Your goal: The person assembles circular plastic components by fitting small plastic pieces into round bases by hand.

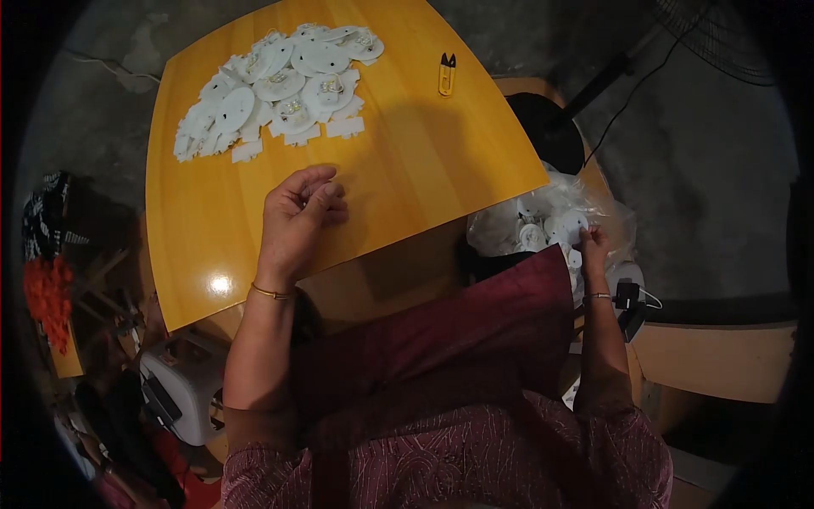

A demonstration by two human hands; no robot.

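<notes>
Over the front part of the yellow table, my left hand [303,210] is closed, its fingers curled in against the thumb; whatever is inside, if anything, is hidden. A pile of white round discs [322,58] with small holes and white tabs lies on the tabletop beyond it. Down to the right, my right hand [595,243] is at a clear plastic bag [612,212] of similar discs. Its fingers pinch the edge of one white disc [574,223] at the top of the bag.
Yellow thread snips [446,75] with dark blades lie at the right of the yellow table [424,161]. A fan [721,38] on a dark stand is at the upper right. A grey plastic stool or box [188,386] stands at lower left, near orange cloth [49,297].
</notes>
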